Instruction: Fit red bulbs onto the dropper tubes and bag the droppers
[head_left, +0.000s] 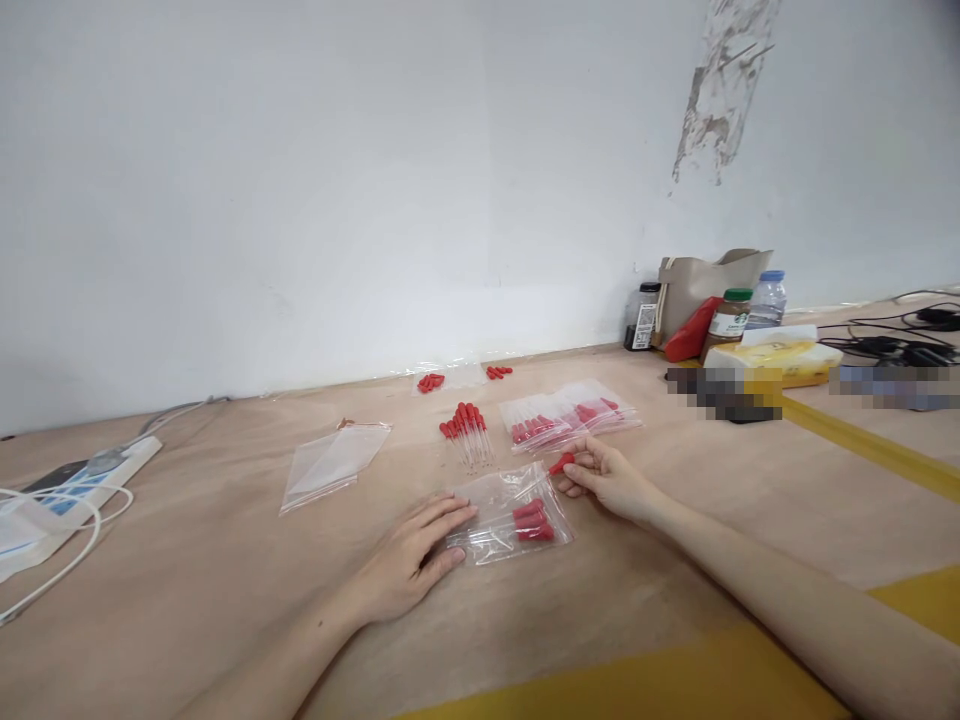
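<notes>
My left hand lies on the left edge of a clear zip bag, thumb and fingers apart. In that bag are several droppers with red rubber bulbs at its right end and clear tubes pointing left. At the bag's upper right corner, my right hand pinches a red rubber bulb between thumb and fingers. I cannot make out whether a tube is attached to it. Behind the bag, several loose droppers lie in a fan, bulbs away from me.
Filled zip bags lie behind my right hand, and flat bags lie left. More red bulbs sit near the wall. A power strip with cables is far left; bottles, a tissue pack and a grey bag stand right.
</notes>
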